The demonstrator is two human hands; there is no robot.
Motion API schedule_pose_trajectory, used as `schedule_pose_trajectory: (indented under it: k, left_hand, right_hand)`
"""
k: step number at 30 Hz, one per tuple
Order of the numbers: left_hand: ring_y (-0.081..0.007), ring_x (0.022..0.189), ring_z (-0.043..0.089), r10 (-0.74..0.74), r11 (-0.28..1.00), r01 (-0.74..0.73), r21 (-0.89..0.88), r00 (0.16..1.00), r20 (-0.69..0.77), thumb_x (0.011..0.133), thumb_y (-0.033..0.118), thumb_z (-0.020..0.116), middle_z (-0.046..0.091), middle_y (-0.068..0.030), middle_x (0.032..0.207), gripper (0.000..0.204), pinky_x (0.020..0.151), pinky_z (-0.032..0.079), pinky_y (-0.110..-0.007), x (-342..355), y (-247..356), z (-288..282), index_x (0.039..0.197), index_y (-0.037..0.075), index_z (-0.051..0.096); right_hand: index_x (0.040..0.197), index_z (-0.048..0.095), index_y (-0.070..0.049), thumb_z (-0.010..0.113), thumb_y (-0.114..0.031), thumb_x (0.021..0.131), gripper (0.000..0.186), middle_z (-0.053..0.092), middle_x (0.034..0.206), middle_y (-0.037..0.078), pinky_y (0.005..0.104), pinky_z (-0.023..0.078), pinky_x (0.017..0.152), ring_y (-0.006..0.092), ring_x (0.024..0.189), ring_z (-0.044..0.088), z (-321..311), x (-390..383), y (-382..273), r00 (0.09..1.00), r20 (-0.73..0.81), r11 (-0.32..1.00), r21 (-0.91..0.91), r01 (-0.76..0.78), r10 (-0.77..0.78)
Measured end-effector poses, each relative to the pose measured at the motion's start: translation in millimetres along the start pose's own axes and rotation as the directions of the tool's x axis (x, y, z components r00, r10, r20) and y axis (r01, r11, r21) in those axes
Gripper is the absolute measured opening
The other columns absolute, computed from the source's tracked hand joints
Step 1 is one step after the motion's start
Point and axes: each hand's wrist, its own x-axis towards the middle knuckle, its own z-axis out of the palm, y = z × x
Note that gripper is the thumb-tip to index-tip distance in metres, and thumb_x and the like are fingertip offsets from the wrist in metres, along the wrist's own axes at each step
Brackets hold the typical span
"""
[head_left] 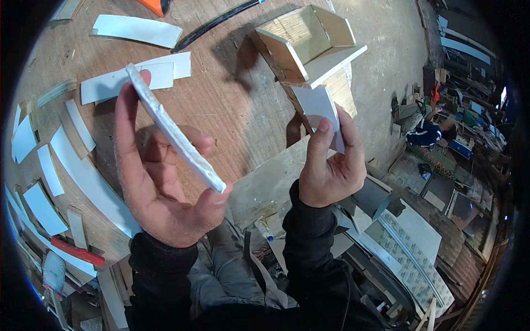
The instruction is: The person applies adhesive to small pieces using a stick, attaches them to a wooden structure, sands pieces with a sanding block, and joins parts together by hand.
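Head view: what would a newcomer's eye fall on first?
Probably the pale strip, held edge-on by the left hand left of centre. Next, the right hand pinching a white panel, right of centre, with an open wooden box just above it. White pieces lie scattered along the left side.

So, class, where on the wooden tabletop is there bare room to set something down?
Bare tabletop shows between the left hand and the open wooden box, nearer than the black tube. Its left side is crowded with white pieces and a red-handled tool.
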Motion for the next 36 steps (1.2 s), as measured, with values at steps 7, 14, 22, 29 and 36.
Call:
schedule_pose_trajectory:
  k: [7,14,22,29,36]
  left_hand:
    - [-0.0161,0.083,0.058,0.009,1.000,-0.009,0.013,1.000,0.001,0.078,0.054,0.069,0.030,-0.0223,0.150,0.106,0.072,0.050,-0.027,1.0,-3.0,-0.7,0.150,-0.002,0.015]
    - [-0.0152,0.085,0.059,-0.003,1.000,0.003,0.026,1.000,0.007,0.077,0.057,0.069,0.030,-0.0224,0.150,0.109,0.076,0.050,-0.027,2.5,-1.5,-1.7,0.150,-0.002,0.015]
    - [-0.0151,0.086,0.060,-0.018,0.999,0.017,0.048,0.999,0.026,0.076,0.056,0.069,0.030,-0.0223,0.150,0.110,0.083,0.049,-0.031,1.6,-2.3,-6.3,0.149,-0.005,0.013]
    - [-0.0150,0.087,0.060,-0.052,0.997,0.050,0.059,0.998,0.021,0.075,0.061,0.069,0.031,-0.0202,0.150,0.113,0.084,0.050,-0.032,1.1,-1.1,-5.7,0.149,-0.004,0.014]
    - [-0.0139,0.087,0.061,-0.090,0.994,0.089,0.069,0.996,0.010,0.074,0.066,0.069,0.031,-0.0203,0.149,0.116,0.085,0.051,-0.033,1.6,2.0,-4.5,0.149,-0.002,0.013]
  right_hand:
    - [0.107,0.067,0.001,0.068,0.002,0.082,0.025,0.072,0.099,0.017,0.0424,0.048,0.098,0.0267,0.098,0.069,0.4,1.3,1.3,1.000,-0.005,1.000,-0.010,0.009,-0.009]
    - [0.107,0.067,0.001,0.068,0.001,0.082,0.025,0.071,0.100,0.017,0.0463,0.047,0.099,0.0274,0.100,0.069,1.3,2.5,-1.2,0.999,0.018,0.999,-0.037,0.031,-0.031]
    - [0.108,0.067,0.001,0.066,0.002,0.083,0.025,0.071,0.101,0.018,0.0460,0.046,0.099,0.0290,0.102,0.068,3.9,0.0,1.0,1.000,0.012,0.999,-0.036,0.023,-0.023]
    - [0.107,0.067,0.002,0.065,0.004,0.082,0.025,0.070,0.101,0.019,0.0459,0.046,0.098,0.0307,0.104,0.067,3.4,0.7,3.6,1.000,0.013,1.000,-0.014,0.013,-0.013]
    - [0.108,0.067,0.003,0.066,0.004,0.082,0.026,0.070,0.101,0.020,0.0450,0.047,0.097,0.0319,0.104,0.067,1.4,1.8,2.3,0.999,0.043,0.998,-0.051,0.026,-0.023]
